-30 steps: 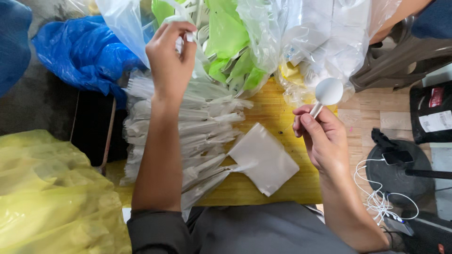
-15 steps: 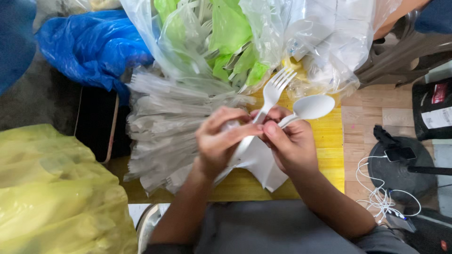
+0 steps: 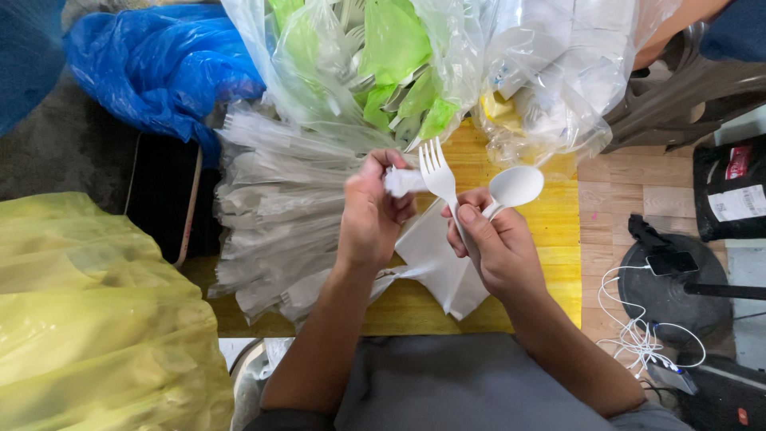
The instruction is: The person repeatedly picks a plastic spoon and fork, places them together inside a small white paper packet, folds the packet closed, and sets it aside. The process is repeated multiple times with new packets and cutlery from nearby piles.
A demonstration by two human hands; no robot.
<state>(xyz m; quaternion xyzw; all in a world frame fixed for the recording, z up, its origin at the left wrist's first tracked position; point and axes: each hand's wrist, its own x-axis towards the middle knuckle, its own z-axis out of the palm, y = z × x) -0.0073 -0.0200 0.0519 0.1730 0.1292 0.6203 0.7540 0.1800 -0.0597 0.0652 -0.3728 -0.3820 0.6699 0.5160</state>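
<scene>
My right hand (image 3: 496, 249) grips a white plastic fork (image 3: 437, 179) and a white plastic spoon (image 3: 515, 187) together by their handles, heads pointing up. My left hand (image 3: 372, 214) sits just left of them and pinches a small white wad, likely a folded napkin (image 3: 401, 181), close to the fork's tines. Both hands hover over a yellow wooden table (image 3: 550, 239). A flat white napkin or sleeve (image 3: 443, 263) lies on the table under my hands.
A heap of clear-wrapped cutlery packs (image 3: 275, 215) lies left of my hands. Clear bags with green and white plastic cutlery (image 3: 375, 64) stand behind. A blue bag (image 3: 159, 72) is far left, a yellow bag (image 3: 88, 319) near left. Cables and a dark stand base (image 3: 662, 295) lie right.
My left hand came down from the bags with the fork, which has passed into my right hand beside the spoon. The left hand now holds a small white wad.
</scene>
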